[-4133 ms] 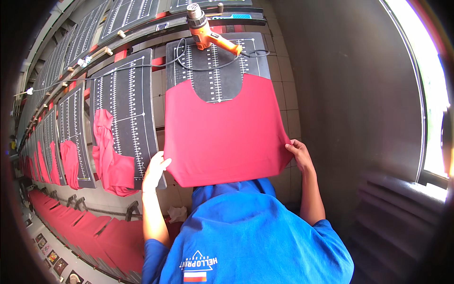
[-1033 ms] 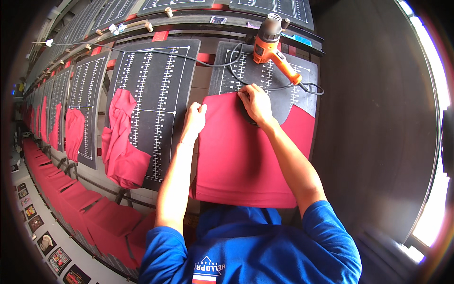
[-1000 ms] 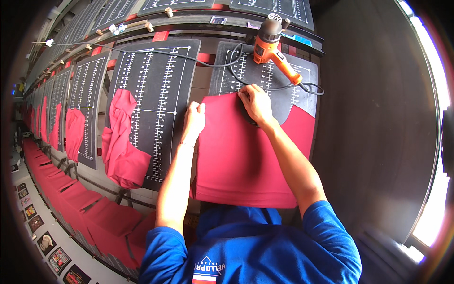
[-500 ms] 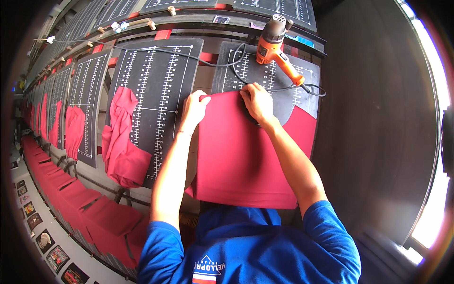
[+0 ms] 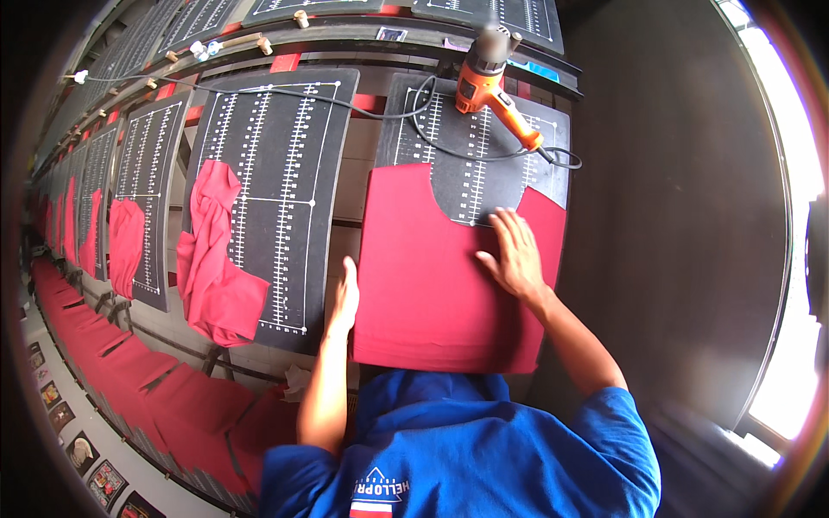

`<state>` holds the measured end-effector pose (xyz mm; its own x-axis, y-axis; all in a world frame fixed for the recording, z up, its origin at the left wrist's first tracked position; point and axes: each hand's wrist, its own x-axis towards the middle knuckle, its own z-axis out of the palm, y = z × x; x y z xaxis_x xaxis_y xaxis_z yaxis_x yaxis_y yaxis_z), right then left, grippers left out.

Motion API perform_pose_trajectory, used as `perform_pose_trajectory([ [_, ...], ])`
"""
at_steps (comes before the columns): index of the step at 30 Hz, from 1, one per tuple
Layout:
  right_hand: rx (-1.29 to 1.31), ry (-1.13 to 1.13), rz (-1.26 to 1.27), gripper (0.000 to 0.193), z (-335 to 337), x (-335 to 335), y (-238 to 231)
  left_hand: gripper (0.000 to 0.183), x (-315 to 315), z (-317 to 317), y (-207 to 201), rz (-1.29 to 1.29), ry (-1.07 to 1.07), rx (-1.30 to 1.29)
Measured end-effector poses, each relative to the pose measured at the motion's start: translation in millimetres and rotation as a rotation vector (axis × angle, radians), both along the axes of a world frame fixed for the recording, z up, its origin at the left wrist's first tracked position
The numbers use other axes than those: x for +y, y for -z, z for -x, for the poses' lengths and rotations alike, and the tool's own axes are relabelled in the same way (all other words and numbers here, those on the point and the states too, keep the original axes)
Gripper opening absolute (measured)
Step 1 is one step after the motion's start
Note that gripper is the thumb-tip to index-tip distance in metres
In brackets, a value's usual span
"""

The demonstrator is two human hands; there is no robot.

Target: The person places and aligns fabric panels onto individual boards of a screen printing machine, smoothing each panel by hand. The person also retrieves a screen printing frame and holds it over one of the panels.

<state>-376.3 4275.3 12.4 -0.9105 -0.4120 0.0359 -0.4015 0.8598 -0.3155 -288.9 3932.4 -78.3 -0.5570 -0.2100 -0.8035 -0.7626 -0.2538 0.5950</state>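
A red cut fabric panel with a curved neckline lies spread over a dark board marked with white scales. My right hand rests palm-down on the cloth just below the neckline, fingers stretched and thumb apart. My left hand is upright along the left side of the same board, fingers straight, beside the fabric's edge; it holds nothing. Beyond the neckline, an orange heat gun lies at the far end of the board, its dark nozzle pointing away.
The heat gun's black cable runs left across the boards. On the neighbouring board lies a crumpled red cloth; more boards with red cloth follow leftward. A row of boards with flat red panels is at lower left. A dark panel stands right.
Both hands have let go of the fabric's far edge. The cloth there now lies flat with its neckline showing. My left hand slid nearer along the side; my right came down onto the cloth.
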Motion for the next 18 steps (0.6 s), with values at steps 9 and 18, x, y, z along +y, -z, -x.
perform_pose_trajectory([
  [9, -0.211, -0.271, -0.070, 0.081, -109, -74, 9, 0.065, -10, -70, 31, 0.179, -0.009, 0.081],
  [18, 0.126, -0.363, -0.004, 0.075, 82, -111, 10, 0.086, -31, -105, 27, -0.186, 0.044, 0.061],
])
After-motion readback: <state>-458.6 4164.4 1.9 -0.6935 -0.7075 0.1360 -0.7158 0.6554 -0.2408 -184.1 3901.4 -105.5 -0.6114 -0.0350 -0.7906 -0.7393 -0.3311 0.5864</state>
